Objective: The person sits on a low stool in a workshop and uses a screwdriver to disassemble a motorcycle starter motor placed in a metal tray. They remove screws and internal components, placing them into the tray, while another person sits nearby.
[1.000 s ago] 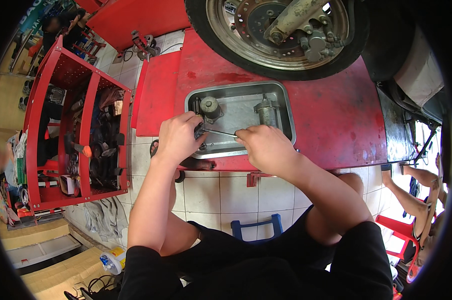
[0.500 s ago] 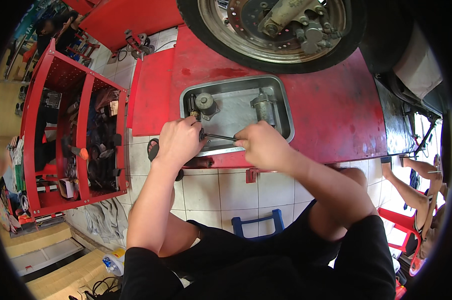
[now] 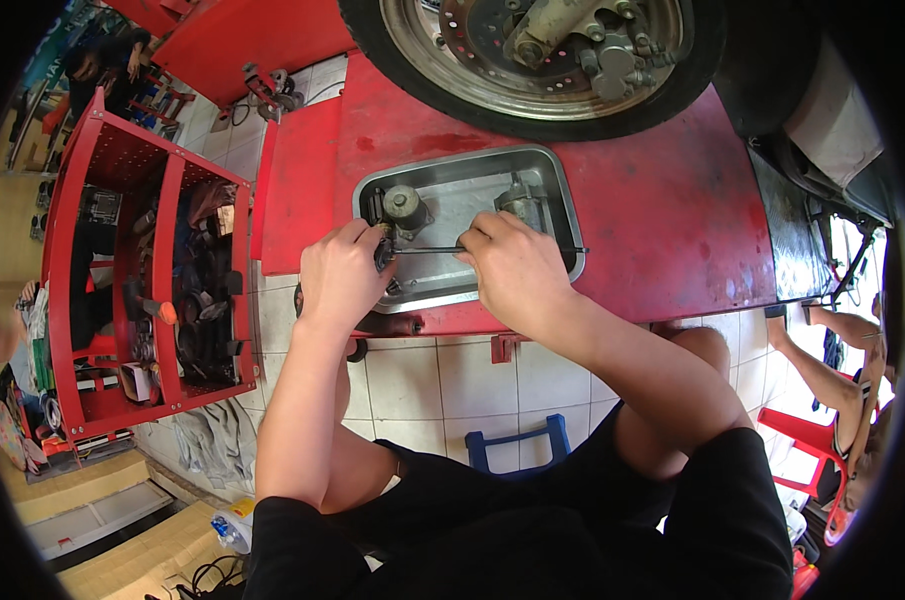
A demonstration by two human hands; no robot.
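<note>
A metal tray point(image 3: 462, 163) lies on the red work table. At its left side my left hand point(image 3: 342, 275) is closed around a small dark part point(image 3: 382, 250), mostly hidden by my fingers. My right hand point(image 3: 517, 270) grips a thin dark metal rod point(image 3: 432, 250) held level over the tray; its far end sticks out past my fingers over the right rim. The rod's other end meets the dark part. Inside the tray stand a round metal motor housing point(image 3: 404, 207) and, partly behind my right hand, a second cylindrical metal motor point(image 3: 520, 198).
A wheel with a brake disc point(image 3: 532, 70) stands at the table's far side. On the left is a red tool cart point(image 3: 167, 290) with tools on its shelves. A dark tubular piece point(image 3: 397, 325) lies by the near edge. A blue stool point(image 3: 517, 445) is below; people sit nearby.
The rod has swung from a slant to nearly level, and its far end now shows beyond my right hand. My right hand has turned and shifted slightly; my left hand has moved slightly left.
</note>
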